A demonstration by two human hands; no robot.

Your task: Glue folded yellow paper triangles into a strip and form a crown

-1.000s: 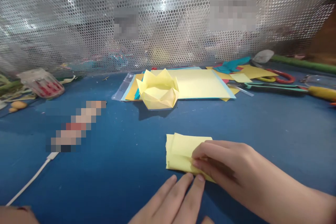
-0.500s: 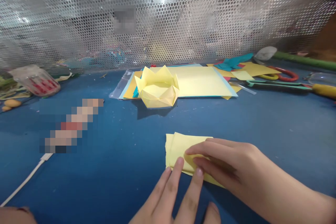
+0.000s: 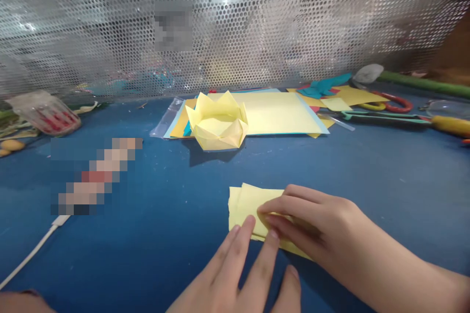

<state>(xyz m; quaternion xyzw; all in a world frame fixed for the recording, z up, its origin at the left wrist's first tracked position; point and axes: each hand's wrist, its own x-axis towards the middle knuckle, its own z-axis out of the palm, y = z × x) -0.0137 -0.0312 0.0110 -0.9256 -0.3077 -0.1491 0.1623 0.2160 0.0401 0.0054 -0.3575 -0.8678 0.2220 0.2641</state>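
A folded piece of yellow paper [image 3: 253, 200] lies on the blue tabletop in front of me, with layered, uneven left edges. My left hand [image 3: 242, 264] has its fingers spread, and several fingertips rest along the paper's near edge. From the right, my right hand [image 3: 319, 225] reaches over the paper, thumb and index finger pinched on its middle. That hand covers the paper's right part. Beyond both hands stands a yellow folded-paper bowl [image 3: 218, 129] with a pointed rim, touched by neither hand.
Behind the bowl lie stacked coloured sheets [image 3: 282, 112]. Scissors with red handles [image 3: 398, 102] and a yellow-handled tool [image 3: 450, 126] are at right. A clear cup with red marks [image 3: 47, 115] leans at left, near a white cable [image 3: 33, 259]. Perforated metal mesh [image 3: 235, 34] closes the back.
My right hand's fingers have shifted slightly left over the paper, and its raised fingers cover more of the far edge. My left fingertips have moved slightly. The whole view has drifted a little.
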